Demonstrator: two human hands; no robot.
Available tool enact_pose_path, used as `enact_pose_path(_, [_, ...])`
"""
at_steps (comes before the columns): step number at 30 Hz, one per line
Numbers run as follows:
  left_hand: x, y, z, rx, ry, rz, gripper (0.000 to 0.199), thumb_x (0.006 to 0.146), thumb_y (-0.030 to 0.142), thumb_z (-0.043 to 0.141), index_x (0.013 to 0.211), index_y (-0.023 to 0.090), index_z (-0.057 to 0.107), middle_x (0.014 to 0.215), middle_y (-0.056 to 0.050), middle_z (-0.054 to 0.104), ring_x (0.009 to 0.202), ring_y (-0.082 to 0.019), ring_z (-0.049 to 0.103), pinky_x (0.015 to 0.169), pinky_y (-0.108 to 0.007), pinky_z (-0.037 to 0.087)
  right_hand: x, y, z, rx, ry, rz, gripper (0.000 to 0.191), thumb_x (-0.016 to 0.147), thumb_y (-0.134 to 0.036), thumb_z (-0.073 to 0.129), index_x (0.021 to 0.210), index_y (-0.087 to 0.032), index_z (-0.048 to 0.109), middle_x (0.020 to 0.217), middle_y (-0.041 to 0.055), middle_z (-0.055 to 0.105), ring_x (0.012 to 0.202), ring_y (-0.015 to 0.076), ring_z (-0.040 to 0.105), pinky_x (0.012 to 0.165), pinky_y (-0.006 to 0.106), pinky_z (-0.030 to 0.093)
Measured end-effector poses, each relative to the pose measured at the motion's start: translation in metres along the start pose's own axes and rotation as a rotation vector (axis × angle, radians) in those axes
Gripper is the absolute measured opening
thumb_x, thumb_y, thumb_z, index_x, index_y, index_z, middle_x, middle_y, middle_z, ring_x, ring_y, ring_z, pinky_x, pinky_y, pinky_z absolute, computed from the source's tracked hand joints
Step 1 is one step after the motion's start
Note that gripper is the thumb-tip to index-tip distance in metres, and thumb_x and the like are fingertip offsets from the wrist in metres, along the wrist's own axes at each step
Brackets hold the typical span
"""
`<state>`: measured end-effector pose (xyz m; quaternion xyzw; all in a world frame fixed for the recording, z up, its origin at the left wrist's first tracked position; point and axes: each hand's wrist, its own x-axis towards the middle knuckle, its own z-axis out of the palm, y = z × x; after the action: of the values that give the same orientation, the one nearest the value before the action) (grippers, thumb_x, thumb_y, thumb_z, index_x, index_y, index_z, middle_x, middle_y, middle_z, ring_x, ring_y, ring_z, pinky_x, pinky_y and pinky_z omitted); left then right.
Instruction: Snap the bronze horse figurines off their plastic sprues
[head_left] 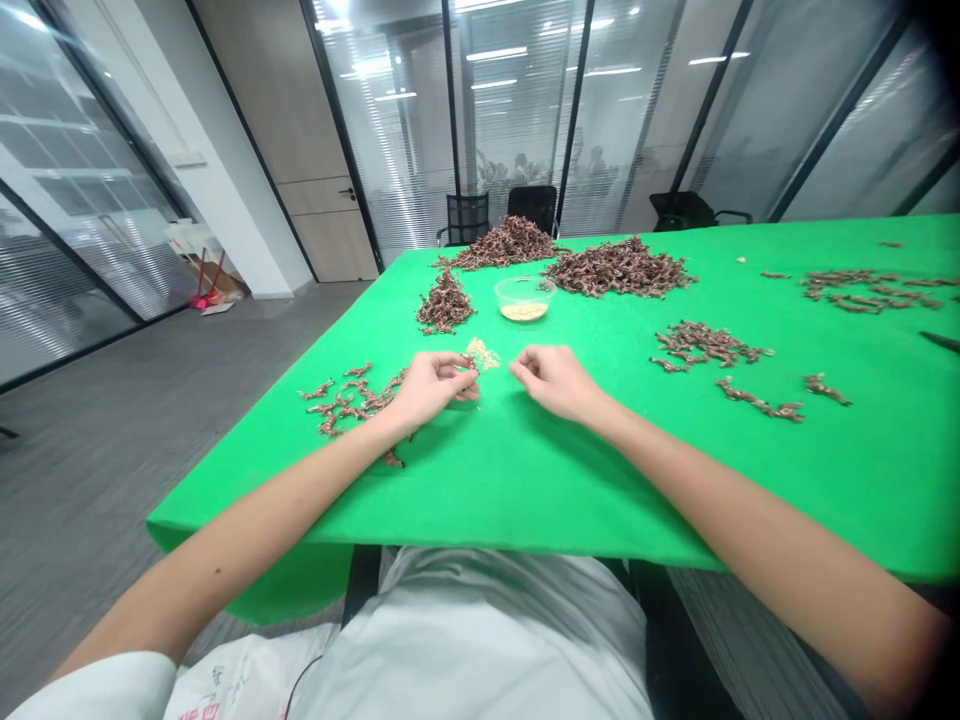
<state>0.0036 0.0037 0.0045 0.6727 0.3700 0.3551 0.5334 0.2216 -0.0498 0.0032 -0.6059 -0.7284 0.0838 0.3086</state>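
Small pale-yellow flakes [482,353] lie on the green cloth [600,480] between your hands. Your left hand [427,390] curls, fingertips pinched at their edge, any hold unclear; your right hand [553,382] is half-open, empty. Pinch finely, clear of the scattered brown twisted sprigs [352,400].

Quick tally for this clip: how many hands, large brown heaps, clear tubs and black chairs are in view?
Hands, left hand and right hand: 2
Large brown heaps: 3
Clear plastic tub: 1
Black chairs: 3
Total: 9
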Motion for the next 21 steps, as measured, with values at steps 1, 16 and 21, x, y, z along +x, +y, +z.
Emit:
enact_pose_path(1, [0.001, -0.001, -0.001, -0.004, 0.023, 0.011, 0.045, 0.071, 0.038, 0.087, 0.098, 0.009, 0.066, 0.079, -0.011, 0.076, 0.07, -0.02, 0.075, 0.065, -0.027, 0.059, -0.001, 0.0, 0.001, -0.003, -0.015, -0.026, 0.02, 0.096, -0.03, 0.055, 0.087, -0.015, 0.065, 0.068, 0.0049, 0.067, 0.058, 0.0154, 0.055, 0.058, 0.027, 0.032])
enact_pose_path(16, [0.003, -0.004, 0.001, -0.002, 0.041, 0.002, 0.025, 0.075, 0.019, 0.08, 0.092, 0.007, 0.068, 0.076, -0.01, 0.076, 0.065, -0.019, 0.073, 0.065, -0.027, 0.059, -0.014, -0.018, 0.012, -0.084, -0.296, -0.494, 0.02, 0.088, -0.027, 0.064, 0.1, -0.021, 0.079, 0.06, 0.001, 0.059, 0.055, 0.014, 0.045, 0.058, 0.028, 0.022])
enact_pose_path(21, [0.002, -0.005, 0.002, 0.0, 0.01, 0.009, 0.027, 0.076, 0.022, 0.081, 0.093, 0.006, 0.068, 0.077, -0.011, 0.076, 0.067, -0.02, 0.074, 0.068, -0.029, 0.061, -0.01, -0.014, 0.02, 0.031, -0.179, -0.386, 0.006, 0.087, -0.018, 0.066, 0.088, -0.018, 0.072, 0.06, -0.0025, 0.058, 0.055, 0.0115, 0.047, 0.059, 0.024, 0.028])
